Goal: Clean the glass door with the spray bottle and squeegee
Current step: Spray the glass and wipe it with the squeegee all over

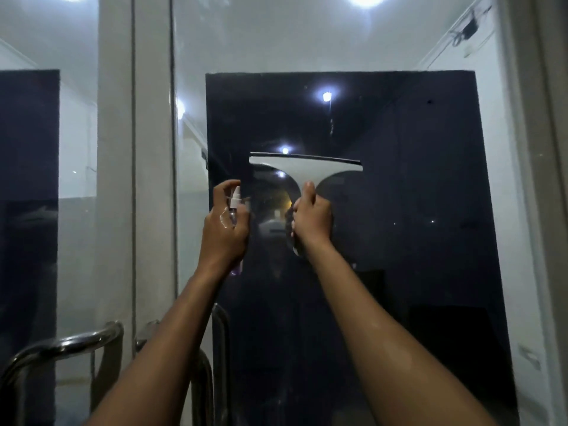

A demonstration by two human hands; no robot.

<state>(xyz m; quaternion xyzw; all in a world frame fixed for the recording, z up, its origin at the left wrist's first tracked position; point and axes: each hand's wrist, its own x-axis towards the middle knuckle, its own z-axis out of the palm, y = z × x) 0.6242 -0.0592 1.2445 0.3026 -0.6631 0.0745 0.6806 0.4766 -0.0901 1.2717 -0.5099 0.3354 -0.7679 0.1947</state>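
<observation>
Plainly the squeegee [304,167] is light and stiff — right hand [312,219] grips its handle, left hand [226,229] wraps the small, likely slippery bottle [234,207].

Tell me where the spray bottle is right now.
In the head view the spray bottle is held upright in the left hand, left of centre, raised before the glass door beside the squeegee gripped by the right hand.
</observation>
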